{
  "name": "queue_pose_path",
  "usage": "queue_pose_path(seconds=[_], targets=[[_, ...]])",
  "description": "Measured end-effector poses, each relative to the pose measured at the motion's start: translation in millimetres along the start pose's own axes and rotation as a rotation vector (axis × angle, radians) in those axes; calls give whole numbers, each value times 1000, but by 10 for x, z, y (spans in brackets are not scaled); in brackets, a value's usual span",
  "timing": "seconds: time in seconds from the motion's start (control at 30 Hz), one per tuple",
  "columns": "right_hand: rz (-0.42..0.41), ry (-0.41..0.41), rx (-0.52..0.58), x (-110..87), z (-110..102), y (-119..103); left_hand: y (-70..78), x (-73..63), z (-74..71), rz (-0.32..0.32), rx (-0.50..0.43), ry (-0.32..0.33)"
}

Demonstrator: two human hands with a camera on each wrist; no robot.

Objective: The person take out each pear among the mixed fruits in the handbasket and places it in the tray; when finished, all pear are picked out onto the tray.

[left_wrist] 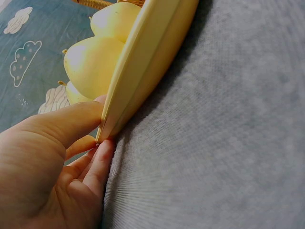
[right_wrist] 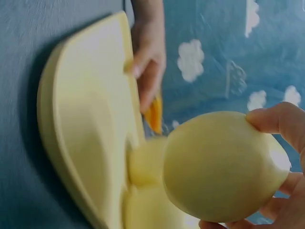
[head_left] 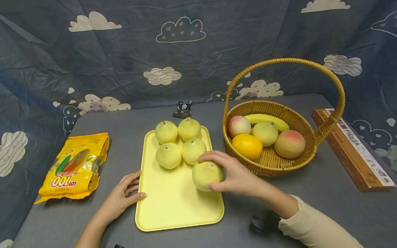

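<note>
A yellow tray (head_left: 171,211) lies on the table with several pale yellow-green pears on its far half, one of them the near-left pear (head_left: 168,156). My right hand (head_left: 233,173) holds another pear (right_wrist: 219,167) over the tray's right side, thumb and fingers around it. In the right wrist view this pear appears raised above the tray. My left hand (head_left: 121,195) is at the tray's left edge. The left wrist view shows its thumb on the rim and the other fingers low against the outer side, pinching the edge.
Right of the tray stands a wicker basket (head_left: 276,168) with a tall handle, holding a banana, a pear, peaches and a yellow fruit. A long pasta box (head_left: 353,148) lies beyond it. Left is a yellow candy bag (head_left: 73,167). A small black wrapped item (head_left: 183,109) lies behind the tray.
</note>
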State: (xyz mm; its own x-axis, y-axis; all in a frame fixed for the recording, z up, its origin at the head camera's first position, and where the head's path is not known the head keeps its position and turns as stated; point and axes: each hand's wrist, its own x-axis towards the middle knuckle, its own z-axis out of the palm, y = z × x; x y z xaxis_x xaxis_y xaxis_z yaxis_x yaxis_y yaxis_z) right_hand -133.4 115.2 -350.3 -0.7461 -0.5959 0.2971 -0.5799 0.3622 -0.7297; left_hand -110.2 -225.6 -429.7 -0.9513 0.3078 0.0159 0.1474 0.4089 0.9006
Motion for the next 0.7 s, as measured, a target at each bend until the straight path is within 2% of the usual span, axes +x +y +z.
queue_pose_path(seconds=[0.13, 0.33, 0.57, 0.7], targets=[[-11, -40, 15, 140, 238, -14, -14, 5, -2, 2, 8, -1], [21, -94, 25, 268, 530, -28, -36, 15, -15, -5, 9, -4], [106, -118, 63, 326, 715, 3, -27, 16, -8, -11, 18, -2], [103, -97, 90, 333, 769, 33, -31, 16, -5, -14, 29, 2]])
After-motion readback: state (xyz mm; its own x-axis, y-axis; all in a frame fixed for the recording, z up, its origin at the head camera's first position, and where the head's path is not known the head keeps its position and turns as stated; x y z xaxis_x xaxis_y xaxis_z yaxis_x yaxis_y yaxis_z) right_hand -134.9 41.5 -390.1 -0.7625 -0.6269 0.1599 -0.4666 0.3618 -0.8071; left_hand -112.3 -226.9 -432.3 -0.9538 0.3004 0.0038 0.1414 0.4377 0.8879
